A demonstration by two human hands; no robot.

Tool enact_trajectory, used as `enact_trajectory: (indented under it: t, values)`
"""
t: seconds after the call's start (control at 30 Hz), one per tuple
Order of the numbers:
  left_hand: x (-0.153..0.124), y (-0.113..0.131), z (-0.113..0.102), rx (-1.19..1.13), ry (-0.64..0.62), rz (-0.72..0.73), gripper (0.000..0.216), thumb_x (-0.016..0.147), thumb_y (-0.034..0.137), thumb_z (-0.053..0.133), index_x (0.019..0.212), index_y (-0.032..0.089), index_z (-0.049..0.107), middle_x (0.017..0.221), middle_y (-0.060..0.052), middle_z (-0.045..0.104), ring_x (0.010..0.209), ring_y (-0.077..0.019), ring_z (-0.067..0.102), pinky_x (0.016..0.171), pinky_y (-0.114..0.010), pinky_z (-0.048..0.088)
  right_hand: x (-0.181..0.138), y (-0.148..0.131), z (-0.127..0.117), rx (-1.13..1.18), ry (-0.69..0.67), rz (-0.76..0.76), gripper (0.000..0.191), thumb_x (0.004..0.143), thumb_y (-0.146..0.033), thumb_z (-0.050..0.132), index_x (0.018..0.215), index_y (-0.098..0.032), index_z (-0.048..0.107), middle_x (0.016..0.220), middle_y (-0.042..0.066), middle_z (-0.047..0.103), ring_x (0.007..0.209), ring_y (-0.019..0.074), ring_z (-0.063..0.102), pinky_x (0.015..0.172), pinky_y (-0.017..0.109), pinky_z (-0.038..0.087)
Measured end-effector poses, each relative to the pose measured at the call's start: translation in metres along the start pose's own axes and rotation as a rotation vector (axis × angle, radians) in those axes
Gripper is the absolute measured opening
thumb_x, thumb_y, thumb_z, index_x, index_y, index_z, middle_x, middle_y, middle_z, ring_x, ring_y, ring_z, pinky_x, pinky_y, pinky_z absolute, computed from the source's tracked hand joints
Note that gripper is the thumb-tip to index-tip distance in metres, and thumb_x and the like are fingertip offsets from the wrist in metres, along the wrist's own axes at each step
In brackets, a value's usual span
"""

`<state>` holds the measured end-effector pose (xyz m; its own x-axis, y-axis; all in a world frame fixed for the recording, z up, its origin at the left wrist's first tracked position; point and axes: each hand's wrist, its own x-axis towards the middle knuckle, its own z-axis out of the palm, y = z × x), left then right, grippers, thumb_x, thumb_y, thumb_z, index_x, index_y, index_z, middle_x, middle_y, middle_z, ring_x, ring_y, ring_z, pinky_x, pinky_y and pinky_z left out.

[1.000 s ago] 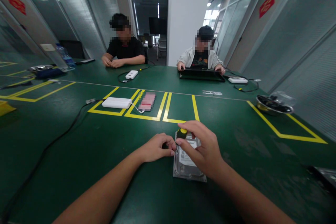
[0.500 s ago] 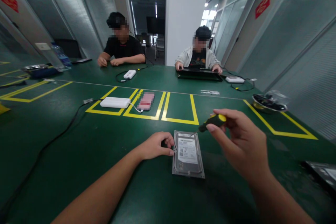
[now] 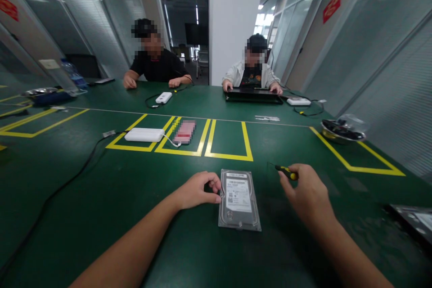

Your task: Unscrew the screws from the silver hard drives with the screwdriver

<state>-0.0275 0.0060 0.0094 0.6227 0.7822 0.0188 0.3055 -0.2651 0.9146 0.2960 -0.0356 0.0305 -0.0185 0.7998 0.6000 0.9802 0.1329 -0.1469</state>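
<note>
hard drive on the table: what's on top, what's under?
On top of the hard drive are printed white labels. Under it is the green table; the patch directly beneath and the drive's underside are covered, so not visible. The left hand is at its left edge.

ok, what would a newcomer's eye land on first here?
Probably the hard drive lying flat on the green table, low centre, the left hand at its left edge. To its right, the right hand holds a yellow-and-black screwdriver. Farther back, bright yellow tape marks boxes on the table.
</note>
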Motion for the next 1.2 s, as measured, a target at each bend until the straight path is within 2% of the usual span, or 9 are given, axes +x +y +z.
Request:
enact_trajectory:
  t: [0.13,0.27,0.5,0.73,0.97,1.2]
  values:
    - [0.000,-0.001,0.000,0.016,0.005,0.004,0.027,0.071,0.026,0.082,0.090,0.016,0.066,0.085,0.000,0.063,0.082,-0.0161,0.056,0.076,-0.027,0.043,-0.004,-0.001,0.005,-0.030,-0.133,0.061,0.020,0.094,-0.033,0.047,0.103,-0.015,0.049,0.097,0.011,0.054,0.083,0.0213,0.057,0.070,0.032,0.048]
    - [0.001,-0.002,0.000,0.036,0.005,0.006,0.027,0.071,0.025,0.082,0.090,0.016,0.066,0.086,0.000,0.064,0.083,-0.0161,0.056,0.077,-0.027,0.043,-0.007,-0.003,0.011,-0.075,-0.321,0.120,0.023,0.095,-0.024,0.050,0.116,-0.016,0.048,0.109,0.010,0.052,0.077,0.0176,0.058,0.062,0.028,0.045]
    - [0.001,0.000,0.000,0.073,0.000,0.010,0.026,0.071,0.026,0.082,0.090,0.017,0.066,0.085,0.001,0.064,0.082,-0.0161,0.057,0.077,-0.027,0.042,-0.003,0.001,0.019,-0.155,-0.508,0.193,0.025,0.101,-0.029,0.044,0.122,-0.016,0.047,0.114,0.010,0.048,0.070,0.0154,0.059,0.055,0.026,0.039]
    - [0.001,0.002,-0.001,0.095,0.002,0.007,0.026,0.072,0.028,0.082,0.089,0.017,0.066,0.086,0.000,0.064,0.083,-0.0168,0.057,0.077,-0.028,0.043,0.001,0.008,0.014,-0.206,-0.557,0.215,0.026,0.102,-0.031,0.038,0.122,-0.018,0.046,0.113,0.010,0.048,0.073,0.0195,0.062,0.054,0.028,0.040]
    - [0.001,0.003,-0.001,0.116,0.001,0.007,0.026,0.073,0.030,0.081,0.089,0.017,0.066,0.086,0.000,0.065,0.084,-0.0170,0.057,0.078,-0.028,0.042,0.001,0.013,0.012,-0.217,-0.541,0.214,0.028,0.102,-0.036,0.039,0.123,-0.019,0.046,0.114,0.010,0.049,0.080,0.0218,0.062,0.056,0.029,0.041]
    - [0.001,0.005,-0.001,0.119,-0.004,-0.001,0.026,0.073,0.031,0.081,0.089,0.017,0.066,0.086,0.000,0.065,0.083,-0.0171,0.057,0.078,-0.028,0.042,-0.001,0.020,0.012,-0.184,-0.512,0.212,0.021,0.100,-0.031,0.044,0.116,-0.018,0.048,0.110,0.009,0.050,0.083,0.0220,0.061,0.061,0.030,0.043]
